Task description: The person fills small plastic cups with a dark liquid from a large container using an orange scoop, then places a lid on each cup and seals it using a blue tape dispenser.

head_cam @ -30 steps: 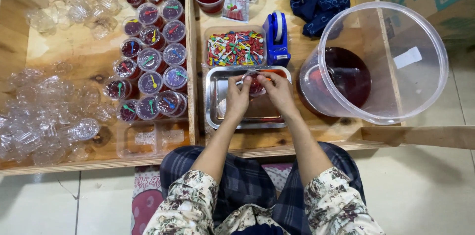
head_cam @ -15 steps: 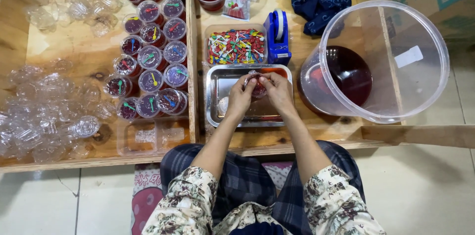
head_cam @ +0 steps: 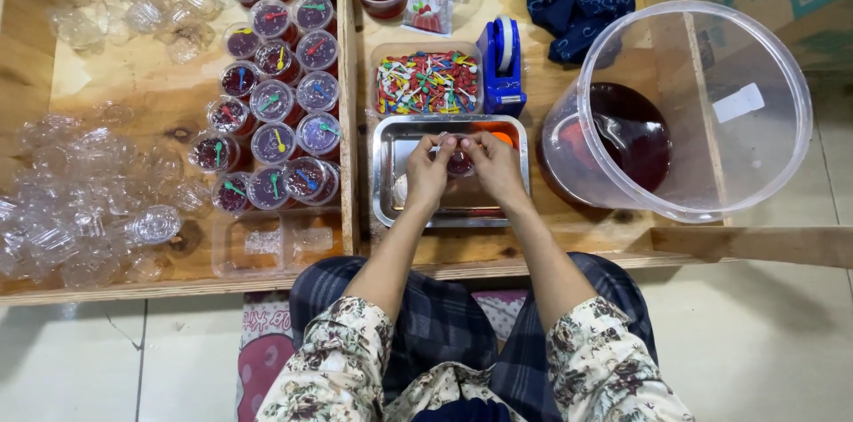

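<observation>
Holding a small clear cup of dark red filling (head_cam: 460,163) between both sets of fingers, I keep it low over the steel tray (head_cam: 391,200). My left hand (head_cam: 428,175) pinches the near-left rim; my right hand (head_cam: 495,166) closes on the opposite rim, thumbs and forefingers drawn narrow around the cup.

Change from the two earlier views: a second ago the hands worked slightly apart over the tray, half a second ago they were cupped tightly together hiding the cup, and now the fingertips have parted enough to show its red top. My judgement is that the lid is being pressed or checked around the rim; whether it is fully seated I cannot tell.

Beyond the fingertips lies a shallow tray of coloured little spoons (head_cam: 426,82), with a blue tape dispenser (head_cam: 503,67) just to its right. Left of my left fingers, across a wooden divider, stand the finished lidded cups (head_cam: 277,111), each with a spoon on top; further left lie heaps of empty clear cups (head_cam: 80,200). Right of my right fingers sits a large clear tub (head_cam: 711,111) with red liquid in its bottom.
</observation>
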